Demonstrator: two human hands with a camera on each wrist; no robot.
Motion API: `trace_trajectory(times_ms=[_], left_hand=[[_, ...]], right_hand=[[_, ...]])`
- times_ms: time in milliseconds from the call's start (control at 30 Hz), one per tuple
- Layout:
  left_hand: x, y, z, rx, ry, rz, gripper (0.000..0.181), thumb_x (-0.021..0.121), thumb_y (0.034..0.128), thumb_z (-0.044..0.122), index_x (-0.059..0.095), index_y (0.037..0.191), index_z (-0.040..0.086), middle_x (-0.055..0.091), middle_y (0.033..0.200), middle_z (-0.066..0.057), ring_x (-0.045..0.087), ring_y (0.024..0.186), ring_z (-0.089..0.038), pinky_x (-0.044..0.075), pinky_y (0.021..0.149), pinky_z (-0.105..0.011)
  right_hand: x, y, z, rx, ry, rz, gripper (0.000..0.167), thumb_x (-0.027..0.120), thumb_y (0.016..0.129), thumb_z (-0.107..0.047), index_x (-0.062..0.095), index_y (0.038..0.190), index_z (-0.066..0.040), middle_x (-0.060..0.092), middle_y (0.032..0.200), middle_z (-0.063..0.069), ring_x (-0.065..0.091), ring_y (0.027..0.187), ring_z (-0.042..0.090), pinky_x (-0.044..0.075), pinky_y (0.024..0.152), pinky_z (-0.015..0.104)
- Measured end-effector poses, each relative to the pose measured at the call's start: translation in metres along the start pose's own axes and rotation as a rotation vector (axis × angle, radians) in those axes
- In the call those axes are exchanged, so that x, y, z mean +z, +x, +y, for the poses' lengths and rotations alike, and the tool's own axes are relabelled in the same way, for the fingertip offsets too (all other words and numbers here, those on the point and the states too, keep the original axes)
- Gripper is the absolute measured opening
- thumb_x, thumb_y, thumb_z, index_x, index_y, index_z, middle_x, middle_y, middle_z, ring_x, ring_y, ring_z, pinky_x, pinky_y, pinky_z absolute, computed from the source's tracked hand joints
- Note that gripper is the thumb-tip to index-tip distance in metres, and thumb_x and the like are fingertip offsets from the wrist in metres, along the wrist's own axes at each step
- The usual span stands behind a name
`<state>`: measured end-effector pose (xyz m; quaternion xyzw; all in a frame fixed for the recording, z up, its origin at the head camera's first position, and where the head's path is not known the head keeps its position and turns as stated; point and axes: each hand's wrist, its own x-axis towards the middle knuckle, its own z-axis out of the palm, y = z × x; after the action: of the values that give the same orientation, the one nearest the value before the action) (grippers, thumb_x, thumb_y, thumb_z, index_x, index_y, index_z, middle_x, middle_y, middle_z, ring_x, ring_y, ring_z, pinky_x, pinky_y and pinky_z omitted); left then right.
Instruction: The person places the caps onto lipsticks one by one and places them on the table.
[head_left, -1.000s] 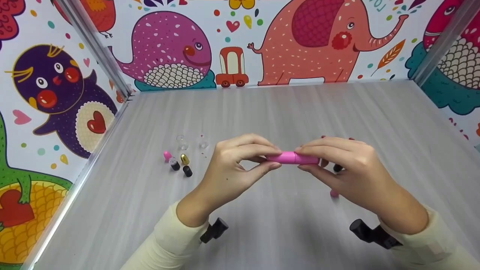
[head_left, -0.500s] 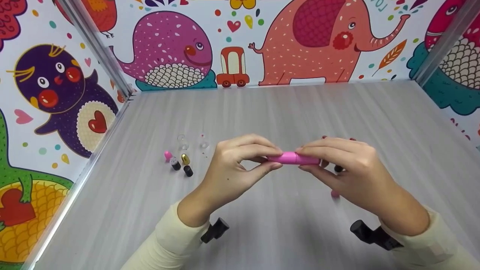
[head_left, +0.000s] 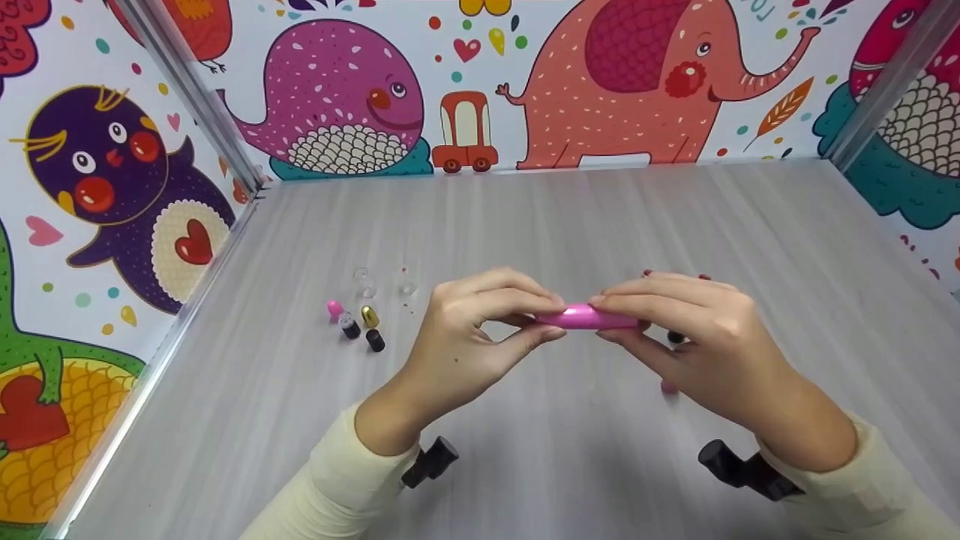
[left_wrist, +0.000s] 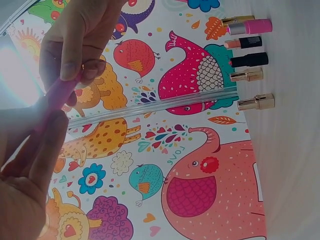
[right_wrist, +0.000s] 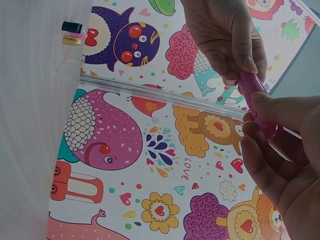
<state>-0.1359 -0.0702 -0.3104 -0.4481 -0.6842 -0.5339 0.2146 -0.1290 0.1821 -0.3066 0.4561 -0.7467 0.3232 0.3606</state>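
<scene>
A closed pink lipstick tube [head_left: 579, 316] lies level between my two hands, raised above the table in the head view. My left hand [head_left: 469, 330] pinches its left end between thumb and fingers. At the other end, thumb and fingers of my right hand [head_left: 694, 322] pinch it too. The right wrist view shows the same pink tube [right_wrist: 248, 87] held from both ends. Several uncapped lipsticks stand beyond my right hand, among them a pink lipstick [left_wrist: 257, 26], a black lipstick [left_wrist: 250, 60] and a gold lipstick [left_wrist: 257, 102]; in the head view that hand mostly hides them.
Left of my left hand, small caps lie on the grey table [head_left: 525, 225]: a pink cap [head_left: 334, 308], a gold cap [head_left: 369, 316], a black cap [head_left: 375, 341] and faint clear pieces [head_left: 364, 286]. Panels printed with cartoon animals wall the table at the back and sides.
Both hands keep their place and their pinch. The seam across the middle of the pink tube, plain in the earlier frames, hardly shows now, and a bright shine lies there.
</scene>
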Motion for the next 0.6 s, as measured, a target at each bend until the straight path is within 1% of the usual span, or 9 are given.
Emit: trace_trajectory(times_ms=[133,300,400,467,533,600], left_hand=[[0.000,0.001,0.000,0.000,-0.002,0.002,0.018,0.087,0.0863,-0.002,0.082,0.103,-0.002,0.077,0.099,-0.011,0.076,0.087,-0.016,0.064,0.080,-0.030],[-0.001,0.001,0.001,-0.014,-0.011,0.000,0.018,0.087,0.0864,0.000,0.082,0.103,-0.002,0.077,0.099,-0.010,0.076,0.088,-0.014,0.065,0.079,-0.030],[-0.002,0.002,0.001,-0.029,-0.019,-0.005,0.018,0.087,0.0869,0.000,0.082,0.104,-0.002,0.077,0.099,-0.010,0.076,0.089,-0.015,0.065,0.079,-0.030],[-0.004,0.002,0.001,-0.035,-0.019,-0.009,0.018,0.086,0.0876,0.000,0.082,0.105,-0.002,0.077,0.100,-0.010,0.076,0.089,-0.016,0.064,0.079,-0.030],[-0.006,0.003,0.001,-0.039,-0.008,-0.005,0.018,0.086,0.0882,0.000,0.082,0.106,-0.001,0.078,0.101,-0.010,0.076,0.090,-0.017,0.064,0.080,-0.031],[-0.010,0.003,0.002,-0.040,0.009,0.006,0.018,0.086,0.0884,0.000,0.082,0.106,-0.001,0.078,0.102,-0.009,0.076,0.090,-0.017,0.064,0.080,-0.031]], right_hand=[[0.000,0.000,0.000,0.001,-0.002,-0.001,0.037,0.071,0.103,-0.039,0.083,0.109,-0.005,0.081,0.101,0.008,0.076,0.083,0.022,0.056,0.087,0.014],[0.001,-0.001,0.000,-0.004,0.009,0.012,0.036,0.072,0.103,-0.038,0.083,0.108,-0.004,0.081,0.100,0.009,0.076,0.081,0.022,0.056,0.089,0.014],[0.001,0.000,0.000,0.013,0.016,0.002,0.036,0.072,0.102,-0.038,0.083,0.109,-0.005,0.081,0.101,0.008,0.073,0.078,0.018,0.057,0.083,0.013],[0.001,0.000,0.000,0.028,0.026,-0.013,0.036,0.072,0.102,-0.039,0.082,0.110,-0.005,0.081,0.102,0.008,0.071,0.077,0.016,0.057,0.076,0.013],[0.001,0.001,0.001,0.042,0.031,-0.030,0.037,0.072,0.102,-0.039,0.082,0.112,-0.006,0.080,0.103,0.008,0.069,0.076,0.014,0.056,0.071,0.014],[0.000,0.001,0.001,0.052,0.033,-0.041,0.037,0.071,0.103,-0.040,0.081,0.114,-0.006,0.080,0.104,0.008,0.069,0.075,0.013,0.055,0.069,0.014]])
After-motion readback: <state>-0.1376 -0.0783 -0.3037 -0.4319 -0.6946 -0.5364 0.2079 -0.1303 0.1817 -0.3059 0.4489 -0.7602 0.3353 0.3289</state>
